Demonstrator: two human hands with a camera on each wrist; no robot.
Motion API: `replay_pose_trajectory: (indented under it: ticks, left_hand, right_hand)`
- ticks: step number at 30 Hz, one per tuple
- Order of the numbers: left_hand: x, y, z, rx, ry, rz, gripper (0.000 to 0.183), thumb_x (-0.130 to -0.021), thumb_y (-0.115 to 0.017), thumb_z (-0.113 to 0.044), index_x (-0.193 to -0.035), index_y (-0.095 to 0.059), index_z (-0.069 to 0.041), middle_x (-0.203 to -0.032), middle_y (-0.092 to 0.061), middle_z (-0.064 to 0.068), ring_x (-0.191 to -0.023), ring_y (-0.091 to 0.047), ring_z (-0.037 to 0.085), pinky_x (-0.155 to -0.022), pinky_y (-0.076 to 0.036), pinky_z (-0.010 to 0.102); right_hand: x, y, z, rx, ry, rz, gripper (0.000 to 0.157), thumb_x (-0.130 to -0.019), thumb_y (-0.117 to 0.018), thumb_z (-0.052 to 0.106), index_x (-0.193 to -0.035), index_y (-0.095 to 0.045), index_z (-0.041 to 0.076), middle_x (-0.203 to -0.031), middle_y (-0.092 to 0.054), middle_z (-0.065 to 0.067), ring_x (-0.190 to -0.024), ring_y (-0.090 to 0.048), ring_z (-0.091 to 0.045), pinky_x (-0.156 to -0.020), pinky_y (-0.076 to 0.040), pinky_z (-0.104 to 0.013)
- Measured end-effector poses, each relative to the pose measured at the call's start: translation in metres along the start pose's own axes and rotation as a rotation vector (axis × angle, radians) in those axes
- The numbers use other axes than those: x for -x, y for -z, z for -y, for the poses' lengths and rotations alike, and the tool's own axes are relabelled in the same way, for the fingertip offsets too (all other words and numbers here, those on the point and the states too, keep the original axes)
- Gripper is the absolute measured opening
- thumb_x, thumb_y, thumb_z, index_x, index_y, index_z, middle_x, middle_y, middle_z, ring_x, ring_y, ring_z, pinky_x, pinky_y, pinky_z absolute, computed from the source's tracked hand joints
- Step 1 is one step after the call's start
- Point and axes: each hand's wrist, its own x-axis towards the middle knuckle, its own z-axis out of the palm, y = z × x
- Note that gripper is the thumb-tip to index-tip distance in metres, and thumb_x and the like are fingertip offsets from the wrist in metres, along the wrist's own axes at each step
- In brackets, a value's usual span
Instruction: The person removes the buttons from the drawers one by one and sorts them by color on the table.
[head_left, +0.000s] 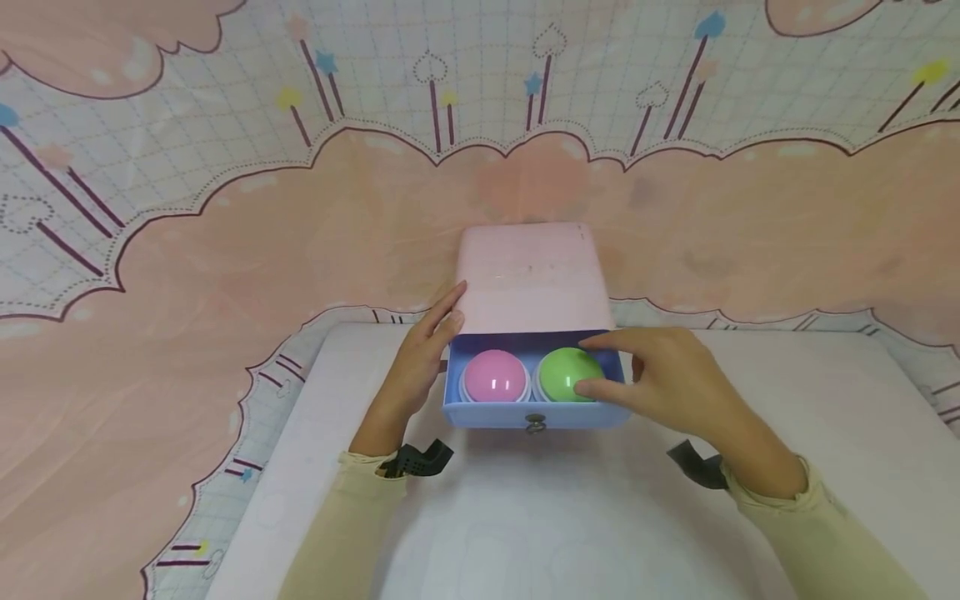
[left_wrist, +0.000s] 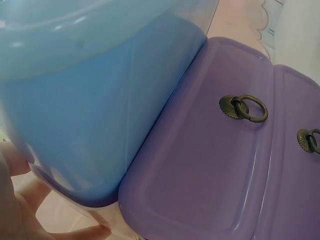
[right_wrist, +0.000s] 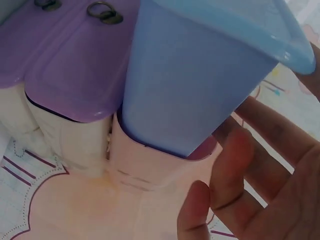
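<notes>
A blue drawer (head_left: 491, 414) with a small metal ring pull (head_left: 535, 423) stands out from a pink box (head_left: 531, 279). Inside it sit two round-topped containers with pale rims: a pink one (head_left: 495, 377) on the left and a green one (head_left: 564, 370) on the right. My left hand (head_left: 411, 372) rests along the box's left side. From the right, my right hand (head_left: 671, 379) reaches over the drawer wall, thumb and forefinger spread about the green container; the thumb overlaps its front. In the right wrist view, the other fingers (right_wrist: 234, 165) are outside the drawer.
Two purple drawer fronts (left_wrist: 197, 150) with brass ring pulls (left_wrist: 245, 108) lie below the blue drawer in the left wrist view. A white table (head_left: 525, 525) carries the box. Behind hangs a patterned pink and white cloth (head_left: 375, 225).
</notes>
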Motion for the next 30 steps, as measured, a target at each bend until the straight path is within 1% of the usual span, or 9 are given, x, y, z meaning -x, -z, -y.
replay_pose_trajectory:
  ticks: [2,6,11,13,15,18,21,26,30]
  left_hand:
    - [0.000,0.000,0.001,0.002,-0.005,0.001,0.052,-0.105,-0.049,-0.049,-0.155,-0.038,-0.046,-0.170,-0.023,-0.008,-0.154,-0.028,0.039,-0.104,-0.040,0.073]
    - [0.000,0.000,0.003,0.006,-0.001,0.005,0.051,-0.104,-0.050,-0.048,-0.154,-0.038,-0.048,-0.169,-0.024,-0.010,-0.154,-0.028,0.038,-0.104,-0.041,0.072]
    - [-0.001,0.000,0.003,0.016,-0.002,0.005,0.050,-0.104,-0.050,-0.048,-0.153,-0.039,-0.050,-0.169,-0.025,-0.011,-0.154,-0.030,0.036,-0.104,-0.042,0.072]
    - [-0.001,0.001,0.003,0.012,-0.007,0.002,0.050,-0.104,-0.050,-0.048,-0.153,-0.040,-0.050,-0.169,-0.025,-0.011,-0.154,-0.030,0.037,-0.104,-0.041,0.072]
    - [-0.001,0.002,0.004,0.007,-0.008,0.000,0.050,-0.104,-0.050,-0.049,-0.153,-0.040,-0.050,-0.169,-0.025,-0.011,-0.154,-0.030,0.037,-0.104,-0.041,0.073]
    - [-0.001,0.002,0.005,0.004,-0.003,0.000,0.049,-0.104,-0.050,-0.049,-0.153,-0.040,-0.050,-0.169,-0.025,-0.011,-0.154,-0.029,0.037,-0.104,-0.041,0.073]
    - [-0.002,0.002,0.005,0.005,-0.004,0.003,0.050,-0.104,-0.050,-0.049,-0.153,-0.040,-0.049,-0.169,-0.025,-0.011,-0.154,-0.029,0.037,-0.104,-0.040,0.073]
    - [-0.002,0.001,0.005,0.008,-0.007,-0.001,0.049,-0.104,-0.050,-0.049,-0.152,-0.040,-0.050,-0.168,-0.026,-0.012,-0.154,-0.030,0.037,-0.105,-0.039,0.074]
    - [-0.002,0.001,0.005,0.000,-0.003,-0.006,0.050,-0.104,-0.050,-0.051,-0.152,-0.040,-0.051,-0.168,-0.026,-0.012,-0.154,-0.030,0.037,-0.105,-0.038,0.074]
  right_hand:
    - [-0.004,0.000,0.000,-0.010,-0.007,0.052,0.057,-0.077,-0.085,0.057,-0.122,-0.076,0.024,-0.061,-0.051,0.010,-0.056,-0.045,-0.009,-0.047,-0.035,-0.023]
    - [-0.010,0.001,-0.001,-0.017,-0.019,0.138,0.062,-0.075,-0.084,0.061,-0.125,-0.075,0.025,-0.068,-0.056,0.010,-0.061,-0.047,-0.010,-0.050,-0.038,-0.024]
    - [-0.015,0.001,-0.003,-0.004,-0.008,0.209,0.064,-0.074,-0.085,0.059,-0.128,-0.073,0.027,-0.072,-0.059,0.009,-0.065,-0.047,-0.011,-0.054,-0.040,-0.024]
    - [-0.017,0.001,-0.003,0.008,0.011,0.215,0.063,-0.073,-0.088,0.056,-0.128,-0.073,0.027,-0.081,-0.068,0.009,-0.070,-0.050,-0.011,-0.059,-0.043,-0.025]
    - [-0.019,-0.001,-0.003,0.017,0.025,0.222,0.063,-0.073,-0.089,0.053,-0.128,-0.073,0.028,-0.095,-0.075,0.006,-0.077,-0.056,-0.012,-0.067,-0.049,-0.028]
    - [-0.021,-0.005,-0.004,0.028,0.037,0.224,0.063,-0.072,-0.091,0.050,-0.128,-0.073,0.028,-0.116,-0.077,0.001,-0.092,-0.064,-0.015,-0.082,-0.056,-0.036]
    - [-0.021,-0.008,-0.005,0.039,0.025,0.232,0.064,-0.072,-0.091,0.051,-0.128,-0.073,0.029,-0.118,-0.076,0.000,-0.099,-0.067,-0.018,-0.089,-0.058,-0.042]
    - [-0.020,-0.009,-0.005,0.063,0.005,0.230,0.066,-0.074,-0.088,0.055,-0.132,-0.071,0.028,-0.118,-0.076,-0.001,-0.097,-0.066,-0.019,-0.085,-0.057,-0.040]
    - [-0.020,-0.010,-0.005,0.056,0.012,0.224,0.067,-0.075,-0.088,0.052,-0.134,-0.069,0.026,-0.119,-0.076,-0.003,-0.096,-0.066,-0.021,-0.083,-0.057,-0.040]
